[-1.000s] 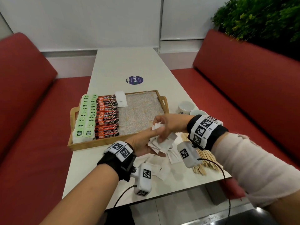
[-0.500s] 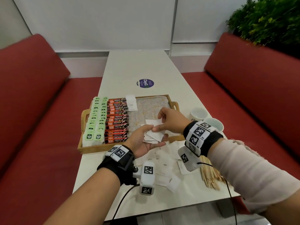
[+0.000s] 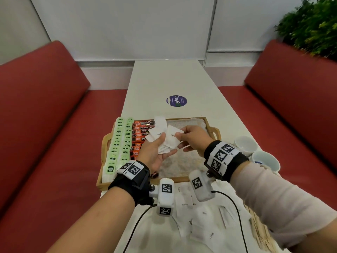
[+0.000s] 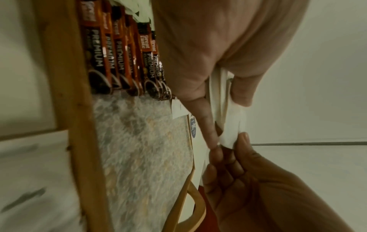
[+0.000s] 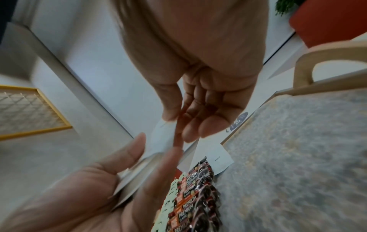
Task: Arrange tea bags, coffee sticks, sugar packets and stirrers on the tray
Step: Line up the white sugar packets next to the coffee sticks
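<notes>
Sugar packets (image 3: 165,141): small white stack, fanned, held above the tray's middle; "Sugar" print readable on two.
Left hand (image 3: 155,152): palm up, thumb on top of the stack, fingers beneath, grasping the sugar packets; the left wrist view shows thumb and finger clamping white paper edges.
Right hand (image 3: 193,137): thumb and forefinger pinching the right edge of one packet (image 3: 173,137) at the top of that same stack; remaining fingers curled under.
Placed packet (image 3: 160,121): one white sugar packet lying flat at the tray's far edge, just beside the coffee sticks' far end.
Tray (image 3: 213,132): wooden, handles on both ends, speckled mat inside; right half of the mat bare.
Coffee sticks (image 3: 143,133): orange-and-black, "PREMIUM" print, one overlapping column, left of centre in the tray.
Tea bags (image 3: 120,141): pale green, two columns at the tray's left end, touching the coffee sticks.
Loose packets (image 3: 197,221): more white packets scattered on the table near the person, outside the tray.
Stirrers (image 3: 259,232): wooden pile on the table at near right, partly hidden by the right forearm.
Cups (image 3: 255,152): two white, on the table right of the tray.
Table (image 3: 169,81): white, long, round purple sticker (image 3: 176,100) beyond the tray.
Benches (image 3: 42,110): red, both sides.
</notes>
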